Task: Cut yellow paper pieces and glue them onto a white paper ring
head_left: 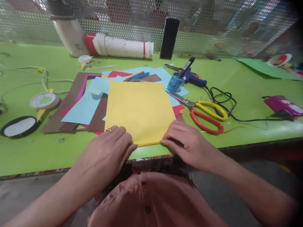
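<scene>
A sheet of yellow paper (140,110) lies in front of me on top of other coloured sheets. Its near edge is turned up in a narrow fold. My left hand (111,151) pinches the near left corner, thumb below and fingers curled on top. At the near right corner, my right hand (184,142) grips the same edge between thumb and fingers. Just right of the paper lie scissors (207,116) with one yellow and one red handle, their blades pointing to the blue jar (175,82), which has a black marker (187,67) standing in it.
Rolls of tape (44,101) lie at the left by a white cord. Blue and brown paper (80,107) spreads under the yellow sheet. A glue gun (195,78) with a black cable lies at the right. Stacked white cups (123,46) and a phone (169,37) are at the back.
</scene>
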The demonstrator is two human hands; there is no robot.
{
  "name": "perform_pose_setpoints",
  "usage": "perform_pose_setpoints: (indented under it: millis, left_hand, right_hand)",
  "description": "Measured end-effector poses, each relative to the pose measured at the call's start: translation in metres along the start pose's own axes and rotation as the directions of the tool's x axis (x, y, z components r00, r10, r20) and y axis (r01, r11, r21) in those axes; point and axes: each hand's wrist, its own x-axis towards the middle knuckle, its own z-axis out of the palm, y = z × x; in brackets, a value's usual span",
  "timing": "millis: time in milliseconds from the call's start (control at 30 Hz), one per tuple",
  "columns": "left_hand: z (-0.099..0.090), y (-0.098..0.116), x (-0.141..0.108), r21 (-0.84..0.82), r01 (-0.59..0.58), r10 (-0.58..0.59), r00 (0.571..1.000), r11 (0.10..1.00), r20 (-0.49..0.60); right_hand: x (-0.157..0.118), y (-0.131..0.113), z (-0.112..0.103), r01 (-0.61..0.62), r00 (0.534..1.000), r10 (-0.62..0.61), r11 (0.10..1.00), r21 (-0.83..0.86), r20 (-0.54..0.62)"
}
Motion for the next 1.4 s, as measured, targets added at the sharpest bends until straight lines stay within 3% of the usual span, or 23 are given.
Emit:
perform_pose_setpoints:
  millis: [233, 433, 833, 1400]
  left_hand:
    - [-0.007, -0.001, 0.006, 0.014, 0.087, -0.088, 0.987, 0.996, 0.136]
    - [-0.009, 0.001, 0.009, 0.005, 0.080, -0.080, 0.986, 0.997, 0.148]
    - [-0.009, 0.000, 0.009, 0.018, 0.045, -0.048, 0.982, 0.999, 0.185]
    - [-0.008, -0.002, 0.007, 0.045, 0.030, -0.040, 0.973, 0.999, 0.229]
  right_hand:
    - [0.007, -0.002, -0.006, -0.098, 0.991, 0.099, 0.995, -0.013, 0.090]
    - [0.011, -0.002, -0.008, -0.166, 0.978, 0.167, 0.986, -0.014, 0.125]
    - [0.017, 0.001, -0.012, -0.144, 0.960, 0.166, 0.983, -0.110, 0.227]
    - [0.024, 0.004, -0.014, -0.147, 0.947, 0.189, 0.974, -0.170, 0.262]
